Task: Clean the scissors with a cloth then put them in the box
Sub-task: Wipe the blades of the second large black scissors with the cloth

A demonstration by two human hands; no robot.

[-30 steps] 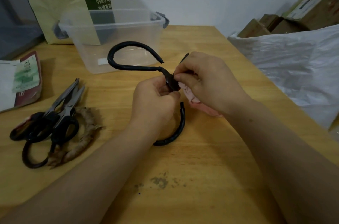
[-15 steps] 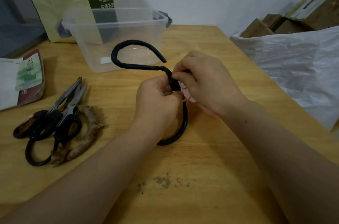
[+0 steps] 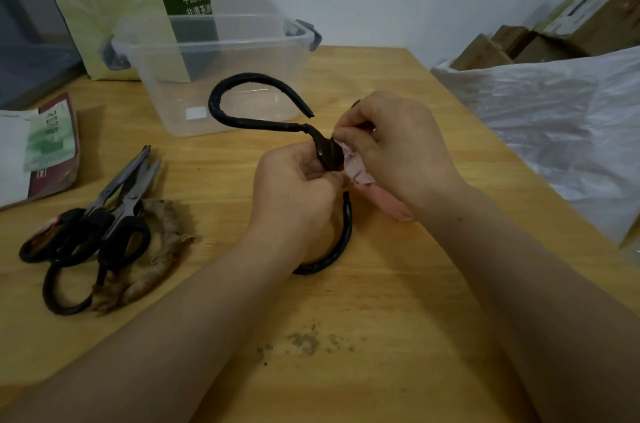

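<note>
Black iron scissors (image 3: 256, 122) with big looped handles are held above the wooden table (image 3: 381, 318). My left hand (image 3: 294, 194) grips them near the pivot, one handle loop curving under my wrist. My right hand (image 3: 398, 148) pinches a pink cloth (image 3: 356, 169) against the blades, which are mostly hidden by its fingers. The clear plastic box (image 3: 211, 72) stands just behind, open and with nothing visible inside.
Several other scissors (image 3: 104, 214) lie in a pile at the left, one with a frayed wrapped handle. A packet and papers (image 3: 38, 152) lie at the far left. A white plastic sack (image 3: 554, 131) and cardboard boxes fill the right. Dirt specks (image 3: 304, 341) lie near the front.
The cloth in my right hand has slid a little along the blades, showing more pink beside the pivot. My left hand's grip has not changed.
</note>
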